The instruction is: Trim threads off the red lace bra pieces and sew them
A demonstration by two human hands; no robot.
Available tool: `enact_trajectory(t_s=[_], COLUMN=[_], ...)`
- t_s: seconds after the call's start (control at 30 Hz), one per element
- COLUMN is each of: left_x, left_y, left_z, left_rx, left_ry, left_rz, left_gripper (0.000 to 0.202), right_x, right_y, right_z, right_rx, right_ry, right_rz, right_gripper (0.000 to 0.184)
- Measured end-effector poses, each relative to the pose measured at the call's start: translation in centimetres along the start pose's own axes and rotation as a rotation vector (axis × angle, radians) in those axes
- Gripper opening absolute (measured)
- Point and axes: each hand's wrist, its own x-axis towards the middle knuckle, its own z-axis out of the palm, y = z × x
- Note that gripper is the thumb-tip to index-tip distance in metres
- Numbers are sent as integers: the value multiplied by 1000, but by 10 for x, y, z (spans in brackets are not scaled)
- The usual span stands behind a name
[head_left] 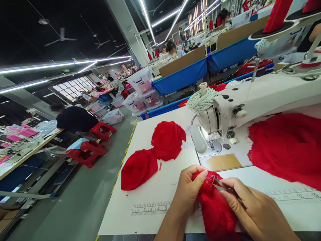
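Observation:
My left hand (pixel 192 187) pinches the upper edge of a piece of red lace fabric (pixel 217 214), thumb on top. The fabric hangs down over the table's front edge. In my right hand (pixel 248 204) is a pair of thread snips (pixel 222 186), its pointed metal blades parted slightly and touching or close to the lace near my left thumb. Two red fabric cups (pixel 139 169) lie to the left on the white table (pixel 150 221). Behind my hands stands a white sewing machine (pixel 260 97), its needle area lit.
A heap of red fabric (pixel 286 147) lies right of the machine. Printed ruler markings (pixel 150 208) run along the table front. Cardboard (pixel 223 162) lies by the needle plate. Red stools (pixel 86 152), plastic bins (pixel 140 82) and other seated people are beyond the aisle.

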Motion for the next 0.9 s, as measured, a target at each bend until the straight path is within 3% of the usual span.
enact_trajectory(t_s=[0.27,0.37,0.53,0.9], left_x=[-1,0,-1,-1], left_y=[1,0,1,2], left_z=[0,0,1,1], left_rx=[45,56,64,93], left_ry=[17,6,10,-5], left_rz=[26,27,29,26], left_gripper=[33,32,32,34], right_x=[2,4,7,9], right_y=[-2,-1,1,5], right_z=[5,5,4,7], right_rx=[-57,-87,-152,-214], right_ry=[37,53,92,97], right_rz=[133,86,-111,-89], right_gripper=[29,30,24,27])
